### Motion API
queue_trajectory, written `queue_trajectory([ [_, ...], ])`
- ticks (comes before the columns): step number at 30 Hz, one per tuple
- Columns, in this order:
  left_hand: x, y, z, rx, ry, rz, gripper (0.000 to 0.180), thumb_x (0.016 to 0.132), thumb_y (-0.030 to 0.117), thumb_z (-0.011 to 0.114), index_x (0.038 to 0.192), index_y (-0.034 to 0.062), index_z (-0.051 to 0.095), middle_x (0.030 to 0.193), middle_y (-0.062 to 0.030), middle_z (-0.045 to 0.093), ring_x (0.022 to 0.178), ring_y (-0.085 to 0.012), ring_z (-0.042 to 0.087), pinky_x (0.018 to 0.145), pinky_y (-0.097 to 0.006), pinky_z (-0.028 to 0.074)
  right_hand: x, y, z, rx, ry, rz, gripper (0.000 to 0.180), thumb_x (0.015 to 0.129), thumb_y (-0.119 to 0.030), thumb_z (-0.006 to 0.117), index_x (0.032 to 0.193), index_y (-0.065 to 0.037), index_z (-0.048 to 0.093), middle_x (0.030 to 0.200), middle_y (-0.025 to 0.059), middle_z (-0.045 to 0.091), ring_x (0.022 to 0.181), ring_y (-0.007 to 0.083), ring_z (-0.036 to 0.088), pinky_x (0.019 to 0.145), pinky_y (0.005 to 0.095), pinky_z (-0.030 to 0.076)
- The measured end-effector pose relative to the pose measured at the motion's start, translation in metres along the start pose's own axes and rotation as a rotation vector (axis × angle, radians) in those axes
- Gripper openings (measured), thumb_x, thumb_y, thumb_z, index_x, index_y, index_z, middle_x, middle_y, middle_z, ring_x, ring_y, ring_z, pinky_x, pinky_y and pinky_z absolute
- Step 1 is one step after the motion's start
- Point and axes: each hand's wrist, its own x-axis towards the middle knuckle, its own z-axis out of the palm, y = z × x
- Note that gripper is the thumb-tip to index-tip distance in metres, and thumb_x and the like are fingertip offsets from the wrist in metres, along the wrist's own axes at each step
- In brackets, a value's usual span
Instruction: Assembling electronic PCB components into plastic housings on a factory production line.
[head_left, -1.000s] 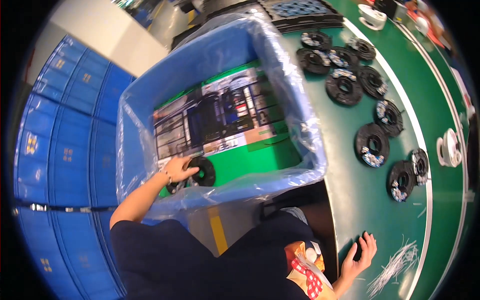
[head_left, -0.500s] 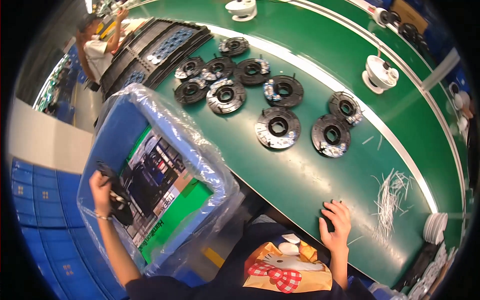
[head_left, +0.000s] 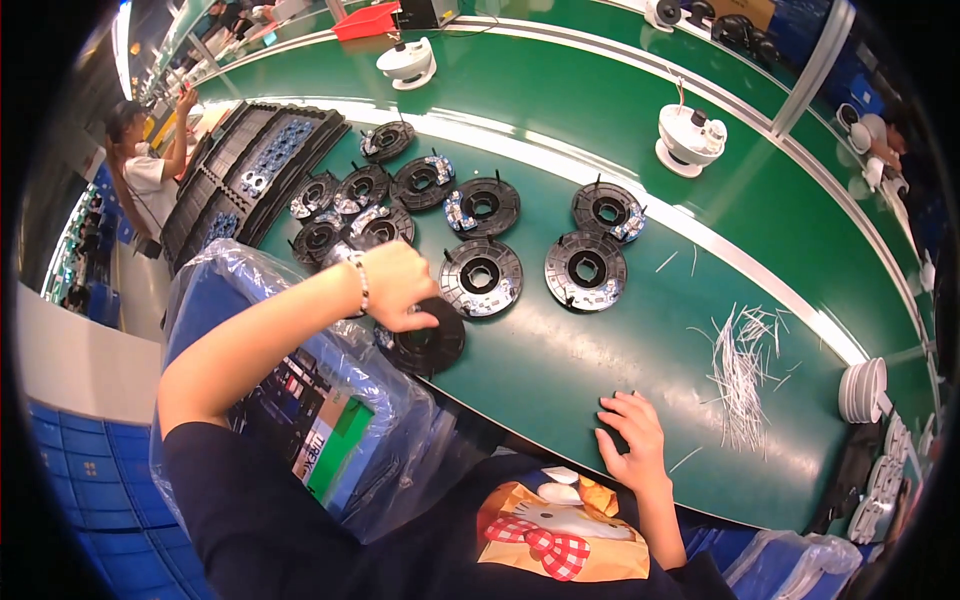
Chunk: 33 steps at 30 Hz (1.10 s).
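Observation:
My left hand (head_left: 395, 285) is closed on a round black plastic disc (head_left: 432, 348), held over the near edge of the green table beside the blue bin. Its fingertips are partly hidden behind the hand. Just beyond lie several similar black discs with small circuit boards, among them a disc (head_left: 481, 277) right of my left hand and another disc (head_left: 585, 270) farther right. My right hand (head_left: 632, 440) rests at the table's front edge, fingers apart and holding nothing.
A plastic-lined blue bin (head_left: 215, 280) stands at the left, with printed cardboard inside. Black trays (head_left: 225, 165) with small boards lie behind it. Thin white strips (head_left: 742, 380) are heaped on the table (head_left: 520, 400) at the right. White lamp-like units (head_left: 690, 138) stand at the back.
My left hand has come up out of the blue bin with a black disc and swung right, over the table. My right hand stays at the table edge. The view has shifted.

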Motion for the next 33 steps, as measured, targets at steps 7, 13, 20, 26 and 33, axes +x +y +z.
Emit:
queue_trajectory([
  [7,-0.004,-0.013,0.04,-0.097,0.283,0.051,0.043,0.071,0.045,0.051,0.061,0.0043,0.049,0.057,-0.0117,0.049,0.056,-0.0302,0.05,0.057,-0.037,0.04,0.003,-0.002,0.002,0.019,-0.023,0.005,0.02,0.06,-0.005,0.063,0.08,-0.004,0.058,0.093,0.0087,0.057,0.092,0.0272,0.051,0.085,0.0432,0.037],
  [13,-0.065,-0.004,-0.022,-0.153,0.793,-0.366,0.016,0.068,0.018,0.062,0.069,0.0047,0.054,0.066,-0.0094,0.055,0.063,-0.0251,0.054,0.057,-0.033,0.043,0.002,-0.003,0.002,0.022,-0.032,0.049,0.019,0.059,-0.003,0.061,0.078,-0.003,0.058,0.094,0.0093,0.057,0.094,0.0282,0.05,0.087,0.0444,0.035],
  [20,-0.176,0.041,0.089,-0.118,0.819,-0.811,0.01,0.063,0.004,0.055,0.056,0.0042,0.048,0.052,-0.0094,0.047,0.048,-0.0239,0.048,0.044,-0.032,0.039,0.004,-0.005,0.002,0.04,-0.057,0.048,0.02,0.06,-0.001,0.06,0.08,-0.003,0.057,0.094,0.0099,0.057,0.095,0.0298,0.049,0.088,0.0448,0.034],
  [26,-0.122,0.095,0.168,-0.378,0.353,-0.526,0.064,0.048,0.009,0.05,0.111,0.0032,0.046,0.115,-0.0188,0.043,0.113,-0.0321,0.036,0.097,-0.04,0.023,0.004,-0.008,0.001,0.018,-0.067,0.036,0.017,0.061,0.0,0.058,0.078,-0.002,0.056,0.093,0.0118,0.056,0.095,0.0313,0.049,0.088,0.0441,0.033],
  [33,-0.116,0.096,0.173,-0.294,0.31,-0.593,0.07,0.043,0.013,0.057,0.111,0.0048,0.046,0.119,-0.0143,0.04,0.115,-0.0276,0.032,0.099,-0.042,0.02,0.0,-0.011,0.004,-0.026,-0.069,-0.006,0.017,0.061,0.0,0.058,0.078,-0.002,0.055,0.094,0.0119,0.056,0.096,0.0325,0.048,0.088,0.0442,0.033],
])
